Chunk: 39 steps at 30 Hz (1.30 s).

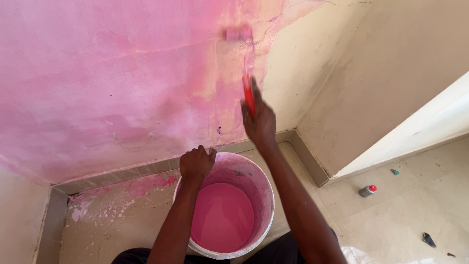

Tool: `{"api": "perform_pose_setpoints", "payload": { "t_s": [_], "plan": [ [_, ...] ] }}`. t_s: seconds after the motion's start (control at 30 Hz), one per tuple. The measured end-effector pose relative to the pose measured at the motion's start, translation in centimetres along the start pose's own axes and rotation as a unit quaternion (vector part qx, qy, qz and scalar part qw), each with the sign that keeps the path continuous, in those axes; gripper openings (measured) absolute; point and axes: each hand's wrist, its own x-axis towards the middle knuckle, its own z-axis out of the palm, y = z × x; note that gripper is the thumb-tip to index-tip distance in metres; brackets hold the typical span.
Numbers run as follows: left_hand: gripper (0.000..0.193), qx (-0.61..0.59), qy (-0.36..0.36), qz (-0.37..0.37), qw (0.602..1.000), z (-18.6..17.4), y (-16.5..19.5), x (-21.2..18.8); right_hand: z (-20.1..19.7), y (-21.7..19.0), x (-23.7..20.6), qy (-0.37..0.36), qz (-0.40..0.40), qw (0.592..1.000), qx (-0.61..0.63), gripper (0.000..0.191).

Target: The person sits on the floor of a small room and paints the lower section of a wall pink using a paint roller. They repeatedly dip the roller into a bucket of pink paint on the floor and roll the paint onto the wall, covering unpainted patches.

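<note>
My right hand grips the red handle of a paint roller, whose pink-soaked sleeve presses against the wall at the edge of the pink painted area. My left hand is closed on the far rim of a white bucket that stands on the floor below me. Inside the bucket lies pink paint. To the right of the roller the wall is bare cream plaster.
Pink spills mark the floor left of the bucket along the grey skirting. A small bottle with a red cap lies on the tiles at right. Small dark scraps lie near the right edge. A cream corner wall stands at right.
</note>
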Motion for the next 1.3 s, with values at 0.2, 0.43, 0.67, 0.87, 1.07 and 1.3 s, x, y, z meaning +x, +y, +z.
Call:
{"api": "perform_pose_setpoints", "payload": {
  "t_s": [0.2, 0.43, 0.67, 0.87, 1.07, 1.3],
  "plan": [
    [0.061, -0.003, -0.01, -0.001, 1.0, -0.4, 0.1, -0.1, 2.3, 2.5, -7.6, -0.053, 0.028, 0.998, -0.036, 0.062],
    [0.061, -0.006, -0.013, 0.005, 1.0, -0.6, 0.2, -0.2, 2.9, 2.4, -7.2, -0.022, 0.02, 0.999, -0.039, 0.06],
    [0.06, 0.001, -0.005, 0.007, 1.0, -0.1, 0.1, -0.2, -0.5, -0.5, 1.5, 0.092, -0.074, 0.993, 0.02, 0.059],
    [0.059, -0.005, 0.014, 0.007, 1.0, 0.3, 0.0, -0.2, -1.4, -0.3, 2.9, 0.052, -0.02, 0.998, -0.028, 0.061],
    [0.062, -0.002, -0.004, 0.004, 1.0, 0.1, 0.0, 0.2, 3.0, 2.5, -5.5, -0.024, 0.036, 0.997, -0.07, 0.066],
    [0.061, 0.0, 0.01, 0.004, 1.0, -0.1, -0.2, 0.0, 4.7, 2.1, -7.7, 0.009, 0.015, 0.999, -0.044, 0.062]
  ]
}}
